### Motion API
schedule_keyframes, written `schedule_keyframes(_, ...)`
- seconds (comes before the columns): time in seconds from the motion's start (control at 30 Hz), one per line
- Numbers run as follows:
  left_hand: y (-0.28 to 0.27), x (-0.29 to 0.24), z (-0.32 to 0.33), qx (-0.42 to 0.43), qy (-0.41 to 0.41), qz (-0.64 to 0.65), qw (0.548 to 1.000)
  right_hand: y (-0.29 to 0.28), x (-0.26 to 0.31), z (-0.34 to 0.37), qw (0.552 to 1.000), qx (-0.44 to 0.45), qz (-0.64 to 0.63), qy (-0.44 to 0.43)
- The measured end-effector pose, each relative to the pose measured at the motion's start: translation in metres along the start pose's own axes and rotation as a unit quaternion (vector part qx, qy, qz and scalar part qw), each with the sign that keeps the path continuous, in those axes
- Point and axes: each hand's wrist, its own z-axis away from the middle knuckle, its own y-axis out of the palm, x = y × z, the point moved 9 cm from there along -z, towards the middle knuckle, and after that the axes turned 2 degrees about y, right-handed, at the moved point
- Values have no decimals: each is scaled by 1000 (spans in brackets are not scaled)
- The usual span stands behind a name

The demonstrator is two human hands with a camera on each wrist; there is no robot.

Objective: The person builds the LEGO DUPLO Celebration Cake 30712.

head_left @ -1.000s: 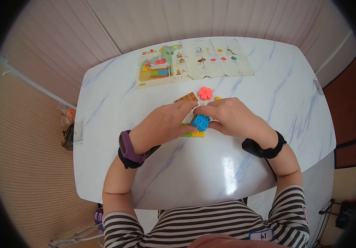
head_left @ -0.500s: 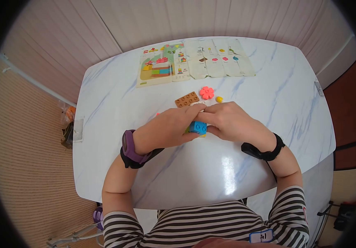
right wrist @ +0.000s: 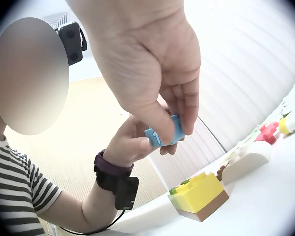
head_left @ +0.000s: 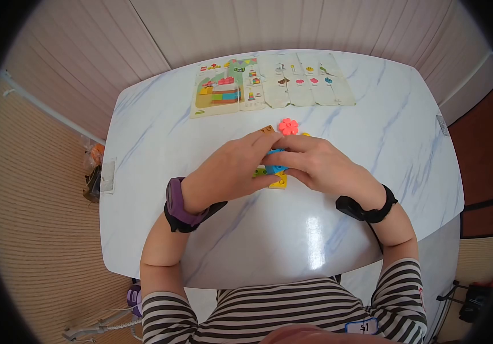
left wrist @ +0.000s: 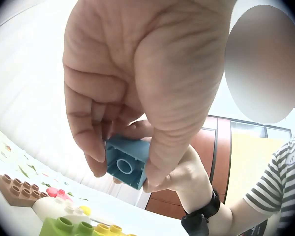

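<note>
Both hands meet over the middle of the table around a blue brick (head_left: 275, 160). My left hand (head_left: 229, 166) pinches it between thumb and fingers; the left wrist view shows the brick's hollow underside (left wrist: 125, 164). From the other side my right hand (head_left: 321, 163) grips the same brick, and a white "1" shows on its face (right wrist: 157, 137). Below the hands stand a green brick (left wrist: 69, 228) and a yellow brick (right wrist: 199, 191), side by side on a brown base (right wrist: 211, 206). Fingers hide much of the blue brick in the head view.
Beyond the hands lie a brown studded plate (left wrist: 19, 191), a white curved brick (right wrist: 246, 162), a pink flower piece (head_left: 288, 126) and a small yellow piece (head_left: 306, 135). A creased instruction sheet (head_left: 272, 83) lies along the table's far side.
The blue brick has turned in the fingers, its studs now less exposed to the head view. Both hands dipped toward me, then shifted slightly away, and the left now covers much of the brown plate.
</note>
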Motion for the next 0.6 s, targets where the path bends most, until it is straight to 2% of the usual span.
schedule_keyframes(0.27,-1,4,-1,-27,9,31,999,4,-1,1,1000,13,17,-2)
schedule_keyframes(0.47,-2,4,-2,-5,3,-6,1000,3,0,2,1000,-5,2,-8)
schedule_keyframes(0.57,-6,5,-1,-8,0,1,1000,-1,2,2,999,-4,-42,-21)
schedule_keyframes(0.6,-9,5,-1,-18,-2,-1,1000,-1,-4,1,999,2,-54,10)
